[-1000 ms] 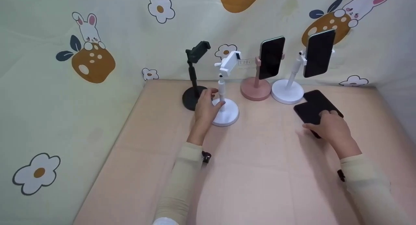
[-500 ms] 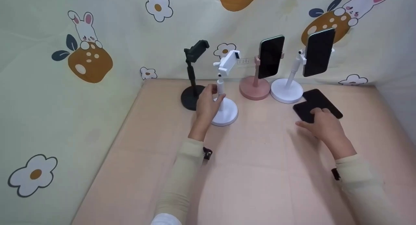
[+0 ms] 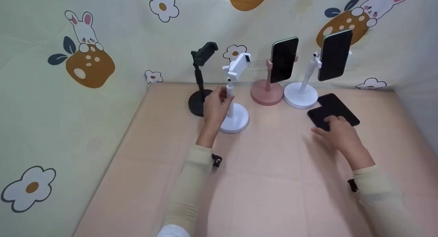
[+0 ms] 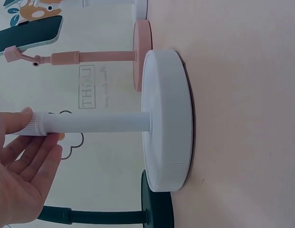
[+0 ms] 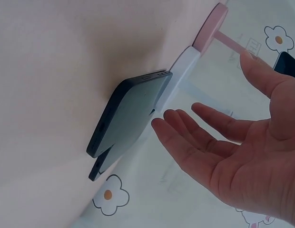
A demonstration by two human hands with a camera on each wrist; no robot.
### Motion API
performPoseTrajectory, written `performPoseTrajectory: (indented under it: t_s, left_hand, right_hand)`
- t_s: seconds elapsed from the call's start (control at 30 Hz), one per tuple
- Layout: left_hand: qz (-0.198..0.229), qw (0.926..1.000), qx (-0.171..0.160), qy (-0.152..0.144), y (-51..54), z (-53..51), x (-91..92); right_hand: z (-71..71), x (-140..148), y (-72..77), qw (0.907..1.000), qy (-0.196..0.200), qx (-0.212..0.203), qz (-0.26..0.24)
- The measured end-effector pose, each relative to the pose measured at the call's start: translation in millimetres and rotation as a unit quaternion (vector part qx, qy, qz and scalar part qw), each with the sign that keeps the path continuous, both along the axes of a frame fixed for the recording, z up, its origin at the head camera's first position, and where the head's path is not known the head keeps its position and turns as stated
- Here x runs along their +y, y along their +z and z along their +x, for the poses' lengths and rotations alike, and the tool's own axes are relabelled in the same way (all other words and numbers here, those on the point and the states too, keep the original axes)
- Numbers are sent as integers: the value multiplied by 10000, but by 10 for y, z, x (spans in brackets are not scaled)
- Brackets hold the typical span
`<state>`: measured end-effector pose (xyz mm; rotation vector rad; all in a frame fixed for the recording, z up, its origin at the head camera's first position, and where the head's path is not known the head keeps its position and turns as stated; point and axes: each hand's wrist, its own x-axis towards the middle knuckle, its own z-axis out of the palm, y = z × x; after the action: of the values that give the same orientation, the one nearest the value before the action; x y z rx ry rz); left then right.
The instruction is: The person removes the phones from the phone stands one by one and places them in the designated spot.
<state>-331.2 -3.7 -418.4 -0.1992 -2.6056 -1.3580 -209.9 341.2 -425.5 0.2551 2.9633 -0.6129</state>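
Note:
An unloaded white phone stand (image 3: 237,119) stands upright on the table. My left hand (image 3: 215,108) pinches its post (image 4: 95,122) at the ribbed collar, with the thumb on one side and the fingers on the other. Two dark phones lie overlapping at the right, a nearer phone (image 3: 318,116) and a farther phone (image 3: 338,107). Over them hovers my right hand (image 3: 342,134), its fingers loosely bent and spread. The right wrist view shows a gap between these fingers (image 5: 185,147) and the phones, and nothing in the palm.
Left of the white stand is an unloaded black phone stand (image 3: 196,105). Behind to the right, a pink stand (image 3: 267,96) and another white stand (image 3: 301,96) each hold an upright phone. A printed cloth (image 3: 191,31) hangs behind the table (image 3: 256,196).
My left hand has gone slightly up the white stand's post, and its fingers have closed on it. My right hand has shifted a little left and up from the phones.

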Motion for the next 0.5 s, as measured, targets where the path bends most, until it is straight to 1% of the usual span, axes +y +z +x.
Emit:
performPoseTrajectory:
  t_s: [0.17,0.23,0.33,0.5]
  left_hand:
    - [-54,9999,85,7,15,-27,11]
    - [-49,10000,77,-18,21,-39,20]
    - [-16,9999,154,-73,30,-64,44]
    - [45,9997,227,-118,51,-131,99]
  right_hand:
    - [-13,1,6,10000,2,-40,-90]
    - [-11,-6,5,9999,0,-72,-136]
    - [-4,-27,-4,9998,7,-73,-189]
    - [13,-40,-26,9996,6,-63,-261]
